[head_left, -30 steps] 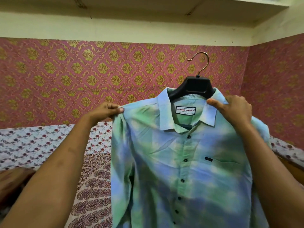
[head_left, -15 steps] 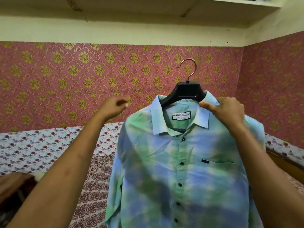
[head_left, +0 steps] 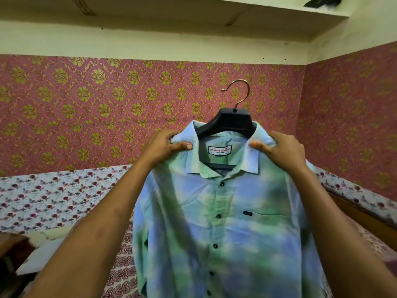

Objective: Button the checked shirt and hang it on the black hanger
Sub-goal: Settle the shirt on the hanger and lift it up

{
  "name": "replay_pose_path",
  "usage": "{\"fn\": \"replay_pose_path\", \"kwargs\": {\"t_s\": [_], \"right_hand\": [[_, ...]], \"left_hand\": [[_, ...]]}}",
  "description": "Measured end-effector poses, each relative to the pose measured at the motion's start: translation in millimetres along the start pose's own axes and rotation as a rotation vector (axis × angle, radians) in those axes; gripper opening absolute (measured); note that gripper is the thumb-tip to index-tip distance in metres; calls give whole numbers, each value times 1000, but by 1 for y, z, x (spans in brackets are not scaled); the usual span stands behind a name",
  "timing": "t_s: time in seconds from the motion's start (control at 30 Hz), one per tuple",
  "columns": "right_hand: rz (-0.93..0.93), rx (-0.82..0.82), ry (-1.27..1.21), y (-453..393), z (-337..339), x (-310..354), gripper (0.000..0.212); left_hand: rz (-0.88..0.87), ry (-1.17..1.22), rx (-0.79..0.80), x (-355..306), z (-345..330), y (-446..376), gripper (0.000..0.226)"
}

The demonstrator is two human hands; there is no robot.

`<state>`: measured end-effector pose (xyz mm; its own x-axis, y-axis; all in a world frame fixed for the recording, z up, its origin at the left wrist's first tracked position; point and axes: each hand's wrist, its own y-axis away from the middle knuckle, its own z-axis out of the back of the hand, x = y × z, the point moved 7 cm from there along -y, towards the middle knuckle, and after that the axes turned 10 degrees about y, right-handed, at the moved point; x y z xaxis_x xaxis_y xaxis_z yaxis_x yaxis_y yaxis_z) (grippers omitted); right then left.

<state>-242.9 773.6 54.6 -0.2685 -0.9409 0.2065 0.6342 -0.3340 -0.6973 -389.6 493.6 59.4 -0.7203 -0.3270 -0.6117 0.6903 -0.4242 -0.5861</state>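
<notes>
Either side of the black hanger (head_left: 231, 123) the hands grip the checked shirt (head_left: 225, 222) at its shoulders, left hand (head_left: 163, 147) and right hand (head_left: 283, 150) equally near, shirt hanging lengthwise straight below the hook (head_left: 238, 93), above the bed (head_left: 53, 196)

Pink wallpaper (head_left: 86, 108) with gold motifs; cream shelf (head_left: 171, 16) above; floral-sheeted bed (head_left: 43, 196) below.

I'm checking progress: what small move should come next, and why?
Probably carry the hook to a rail. The shirt looks buttoned and sits on the hanger, with the left hand and right hand pinching its shoulders, yet the hook catches nothing.
</notes>
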Motion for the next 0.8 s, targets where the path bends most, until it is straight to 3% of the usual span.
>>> {"fn": "replay_pose_path", "kwargs": {"t_s": [0.27, 0.53, 0.67, 0.8], "right_hand": [[-121, -11, -59, 13, -7, -29, 76], [-234, -89, 91, 34, 33, -48, 85], [-289, -137, 224, 48, 62, -47, 84], [-366, -156, 335, 63, 88, -40, 81]], "left_hand": [[-63, -214, 0, -31, -11, 0, 48], [-131, -257, 27, -41, -39, -3, 85], [-220, -266, 52, -52, -48, -7, 73], [-292, -163, 84, -52, -55, -17, 93]]}}
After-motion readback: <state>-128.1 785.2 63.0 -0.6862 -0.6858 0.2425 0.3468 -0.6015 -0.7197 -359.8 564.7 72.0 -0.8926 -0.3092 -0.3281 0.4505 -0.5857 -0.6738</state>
